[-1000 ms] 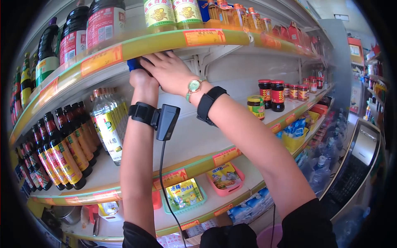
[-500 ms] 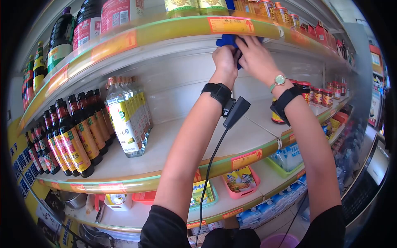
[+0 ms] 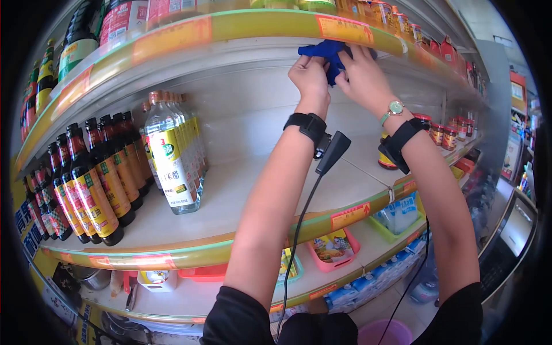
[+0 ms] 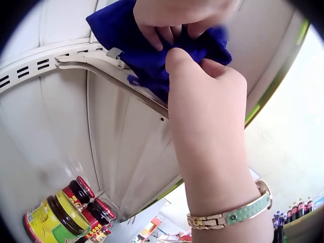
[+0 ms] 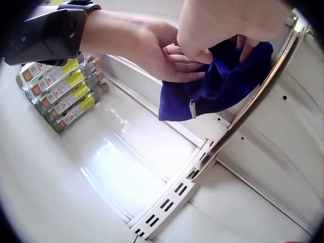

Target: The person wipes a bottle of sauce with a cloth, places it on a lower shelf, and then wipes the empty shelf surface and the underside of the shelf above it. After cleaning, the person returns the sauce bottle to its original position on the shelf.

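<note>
A deep blue cloth (image 3: 326, 53) is bunched up between both hands, close under the upper shelf. My left hand (image 3: 311, 77) grips its left side with bent fingers, which show against the cloth (image 5: 217, 83) in the right wrist view. On the other side, my right hand (image 3: 367, 75) holds a fold with thumb and fingers. In the left wrist view this right hand (image 4: 207, 96) overlaps much of the cloth (image 4: 119, 30). A loose corner with a small white tag hangs out. The hands are close together, and part of the cloth is hidden behind them.
Dark sauce bottles (image 3: 92, 195) and clear vinegar bottles (image 3: 172, 155) stand at left on the middle shelf; jars (image 3: 437, 135) stand at right. Large bottles line the upper shelf (image 3: 241, 26). A slotted metal upright (image 5: 164, 202) and bracket run beside the cloth. Cables hang from the wrists.
Both hands and the cloth have moved right along the underside of the upper shelf. The head view has shifted too. The cloth stays held, now with more of it showing between the hands.
</note>
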`<state>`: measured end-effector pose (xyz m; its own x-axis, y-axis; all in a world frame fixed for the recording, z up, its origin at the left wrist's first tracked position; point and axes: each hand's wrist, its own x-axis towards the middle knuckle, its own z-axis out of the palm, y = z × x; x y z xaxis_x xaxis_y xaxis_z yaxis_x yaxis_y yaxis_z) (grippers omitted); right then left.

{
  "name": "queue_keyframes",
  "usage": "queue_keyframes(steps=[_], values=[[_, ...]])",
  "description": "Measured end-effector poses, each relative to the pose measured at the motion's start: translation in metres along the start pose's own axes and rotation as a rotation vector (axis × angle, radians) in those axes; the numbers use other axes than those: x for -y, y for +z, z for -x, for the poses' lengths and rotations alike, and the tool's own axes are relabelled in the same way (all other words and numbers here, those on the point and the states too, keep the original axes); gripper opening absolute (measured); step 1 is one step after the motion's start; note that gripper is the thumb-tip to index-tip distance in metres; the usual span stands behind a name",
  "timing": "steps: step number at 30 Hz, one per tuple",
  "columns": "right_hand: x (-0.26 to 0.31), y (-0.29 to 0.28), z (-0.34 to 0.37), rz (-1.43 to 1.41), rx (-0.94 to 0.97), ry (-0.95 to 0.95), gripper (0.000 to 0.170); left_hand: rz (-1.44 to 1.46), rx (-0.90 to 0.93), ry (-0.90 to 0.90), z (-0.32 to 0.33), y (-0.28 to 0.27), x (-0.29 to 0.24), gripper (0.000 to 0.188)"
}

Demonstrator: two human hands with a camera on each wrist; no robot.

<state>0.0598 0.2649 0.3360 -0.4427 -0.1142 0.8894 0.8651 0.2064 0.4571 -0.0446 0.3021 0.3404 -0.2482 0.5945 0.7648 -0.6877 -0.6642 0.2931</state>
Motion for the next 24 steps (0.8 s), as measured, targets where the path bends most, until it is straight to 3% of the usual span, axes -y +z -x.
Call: queue_keyframes(steps=[8, 12, 14, 18, 22, 24], values=[[0.048, 0.001, -0.022, -0.093, -0.138, -0.012, 0.036, -0.070, -0.029, 0.030, -0.011, -0.032, -0.041, 0.009], [0.071, 0.001, -0.034, -0.111, -0.167, -0.002, 0.028, -0.095, -0.040, -0.038, -0.014, -0.048, -0.069, 0.017], [0.081, 0.001, -0.038, -0.134, -0.135, 0.029, 0.026, -0.141, -0.117, -0.014, -0.015, -0.053, -0.078, 0.013], [0.106, -0.002, -0.053, -0.155, -0.162, -0.050, 0.025, -0.067, -0.077, -0.006, -0.035, -0.092, -0.100, 0.011], [0.145, -0.009, -0.073, -0.271, -0.216, -0.040, 0.021, -0.093, 0.107, -0.064, -0.053, -0.131, -0.142, 0.009], [0.158, -0.013, -0.080, -0.242, -0.207, -0.028, 0.022, -0.138, 0.048, -0.079, -0.056, -0.137, -0.156, 0.012]])
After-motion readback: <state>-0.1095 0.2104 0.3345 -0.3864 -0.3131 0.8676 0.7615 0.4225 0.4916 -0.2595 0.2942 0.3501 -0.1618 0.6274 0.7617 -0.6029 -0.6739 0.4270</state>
